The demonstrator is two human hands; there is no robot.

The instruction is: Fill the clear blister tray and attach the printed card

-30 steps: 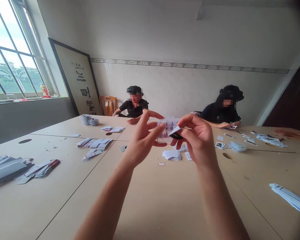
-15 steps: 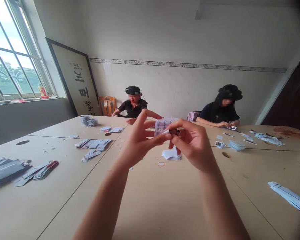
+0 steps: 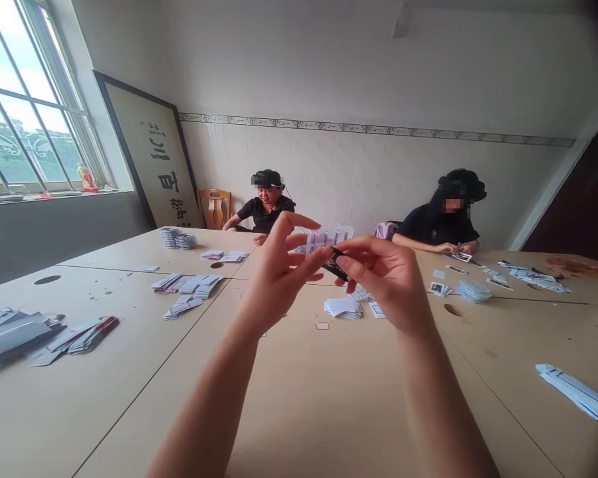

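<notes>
Left hand (image 3: 279, 279): raised above the table, thumb and fingers pinched on the lower edge of a clear plastic pack (image 3: 329, 236), remaining fingers fanned upward.
Right hand (image 3: 386, 279): held just beside the left, fingertips closed on a small dark card (image 3: 335, 267).
Clear plastic pack: up in the air between the two hands, tilted, with pale printed pieces inside (too small to read).
Small dark card: its near end sits against the lower edge of the pack; whether it is partly inside is hard to tell, likely just touching.
Table (image 3: 329, 411): light wood, below both forearms.
White card pile (image 3: 343, 307): on the table, beneath the hands and well apart from them.
Grey card spread (image 3: 187, 292): to the left.
Co-workers: one person (image 3: 266, 209) across the table, another (image 3: 446, 219) at the right, each with hands on the tabletop.
</notes>
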